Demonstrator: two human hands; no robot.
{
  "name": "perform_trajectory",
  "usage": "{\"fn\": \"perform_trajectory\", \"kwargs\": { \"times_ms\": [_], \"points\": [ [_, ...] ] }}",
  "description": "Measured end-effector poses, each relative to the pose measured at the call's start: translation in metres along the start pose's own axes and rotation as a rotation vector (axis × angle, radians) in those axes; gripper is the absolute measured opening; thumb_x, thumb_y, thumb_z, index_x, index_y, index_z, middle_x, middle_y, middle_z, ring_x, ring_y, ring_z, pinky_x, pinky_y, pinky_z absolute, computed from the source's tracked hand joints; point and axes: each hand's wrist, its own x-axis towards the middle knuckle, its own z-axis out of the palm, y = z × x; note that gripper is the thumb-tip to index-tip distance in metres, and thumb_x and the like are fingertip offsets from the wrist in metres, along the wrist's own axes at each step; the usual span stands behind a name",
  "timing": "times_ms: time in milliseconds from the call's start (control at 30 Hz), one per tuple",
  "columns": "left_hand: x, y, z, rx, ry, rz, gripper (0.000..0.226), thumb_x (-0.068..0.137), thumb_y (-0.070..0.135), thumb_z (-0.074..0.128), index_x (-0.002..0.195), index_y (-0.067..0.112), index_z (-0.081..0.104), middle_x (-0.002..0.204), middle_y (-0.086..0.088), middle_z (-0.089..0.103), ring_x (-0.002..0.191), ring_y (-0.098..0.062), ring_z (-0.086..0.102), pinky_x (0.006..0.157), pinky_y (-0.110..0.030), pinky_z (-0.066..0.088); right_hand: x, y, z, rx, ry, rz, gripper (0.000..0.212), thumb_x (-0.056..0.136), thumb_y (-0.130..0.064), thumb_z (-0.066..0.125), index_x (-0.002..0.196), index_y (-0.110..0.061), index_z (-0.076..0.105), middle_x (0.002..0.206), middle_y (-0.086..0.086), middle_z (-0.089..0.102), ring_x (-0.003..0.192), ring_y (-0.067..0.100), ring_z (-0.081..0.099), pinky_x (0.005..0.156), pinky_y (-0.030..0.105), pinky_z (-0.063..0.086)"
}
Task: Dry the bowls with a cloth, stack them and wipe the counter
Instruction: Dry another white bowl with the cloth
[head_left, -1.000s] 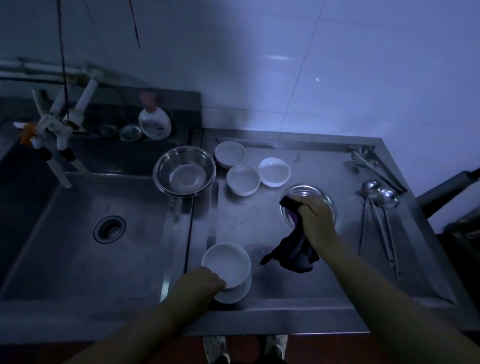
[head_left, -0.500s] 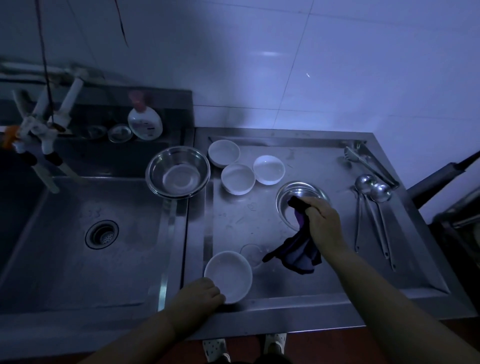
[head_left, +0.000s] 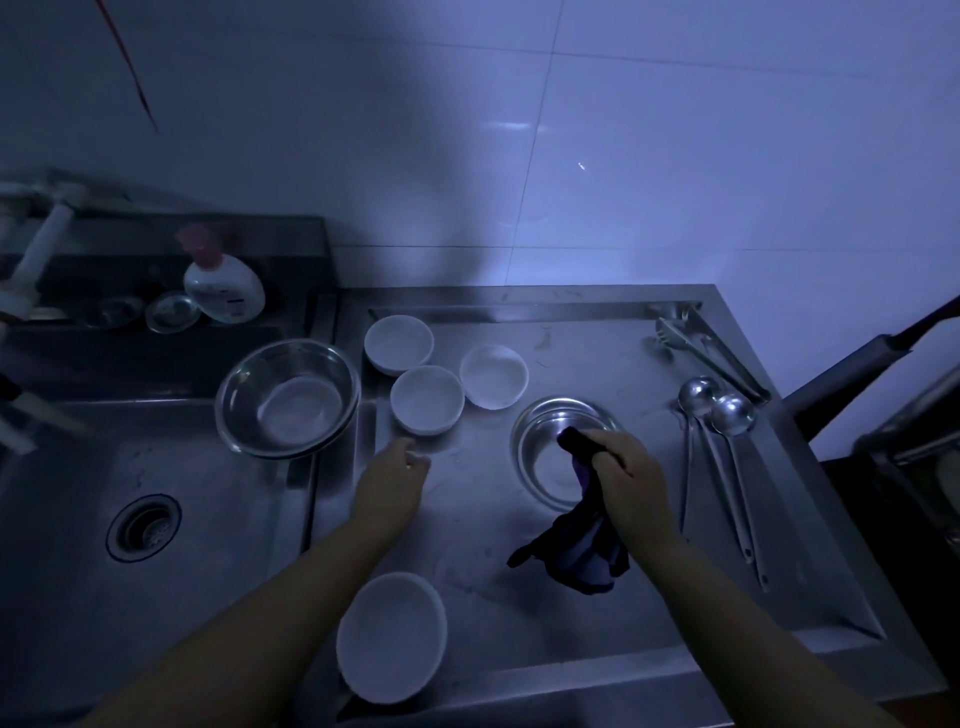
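With the right hand (head_left: 631, 488) clamped on the cloth (head_left: 576, 551) and the left hand (head_left: 392, 480) loose, empty, nearing the white bowl (head_left: 427, 399), wet ceramic could slip.

White bowls (head_left: 427, 399), dark purple cloth (head_left: 579, 553) — silvery steel counter (head_left: 519, 597), pink-capped white bottle (head_left: 223, 288)

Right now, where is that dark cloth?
The dark cloth hangs from the right hand on the counter's right half, its top end over the small steel bowl, left of the two ladles.
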Motion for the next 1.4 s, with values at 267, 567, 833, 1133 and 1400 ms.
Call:
{"fn": "perform_trajectory", "kwargs": {
  "times_ms": [267, 567, 833, 1133, 1400],
  "points": [
    [0.086, 0.017, 0.043, -0.777, 0.116, -0.572, 0.037, 0.094, 0.02, 0.054, 0.123, -0.002, 0.045, 0.079, -0.012, 0.052, 0.061, -0.024, 0.052, 0.059, -0.034, 0.047, 0.045, 0.036, -0.02, 0.066, -0.051, 0.016, 0.062, 0.086, 0.006, 0.053, 0.083, -0.053, 0.071, 0.091, -0.03, 0.066, 0.09, -0.008, 0.059, 0.075, 0.001, 0.039],
    [0.104, 0.022, 0.055, -0.904, 0.242, -0.654, 0.034, 0.09, -0.002, 0.048, 0.124, -0.009, 0.044, 0.088, -0.019, 0.056, 0.041, -0.02, 0.062, 0.034, -0.023, 0.049, 0.084, 0.069, -0.043, 0.04, -0.088, -0.018, 0.069, 0.084, 0.015, 0.049, 0.079, -0.051, 0.068, 0.094, -0.01, 0.068, 0.088, -0.013, 0.057, 0.077, 0.001, 0.038],
    [0.067, 0.038, 0.033, -0.74, 0.302, -0.382, 0.013, 0.082, -0.01, 0.052, 0.094, -0.009, 0.055, 0.086, -0.022, 0.056, 0.063, -0.032, 0.057, 0.06, -0.038, 0.049, 0.094, 0.057, -0.049, 0.047, -0.168, -0.035, 0.057, 0.087, 0.012, 0.049, 0.086, -0.042, 0.065, 0.096, -0.006, 0.066, 0.087, -0.013, 0.057, 0.075, 0.001, 0.039],
    [0.022, 0.084, -0.017, -0.118, 0.216, 0.122, 0.042, 0.065, 0.013, 0.079, 0.098, 0.024, 0.054, 0.085, 0.011, 0.059, 0.068, -0.01, 0.059, 0.052, -0.021, 0.041, 0.081, 0.02, -0.049, 0.021, -0.186, -0.164, 0.054, 0.088, 0.011, 0.049, 0.091, -0.041, 0.065, 0.095, -0.009, 0.065, 0.091, -0.012, 0.057, 0.077, 0.0, 0.038],
    [-0.039, 0.144, -0.059, 0.395, 0.312, 0.56, 0.044, 0.066, 0.039, 0.075, 0.098, 0.018, 0.052, 0.089, 0.005, 0.051, 0.077, -0.021, 0.055, 0.063, -0.033, 0.044, 0.052, -0.03, -0.056, 0.023, -0.156, -0.268, 0.049, 0.09, 0.008, 0.051, 0.094, -0.038, 0.067, 0.098, -0.007, 0.065, 0.094, -0.006, 0.059, 0.08, 0.004, 0.04]
  ]
}}
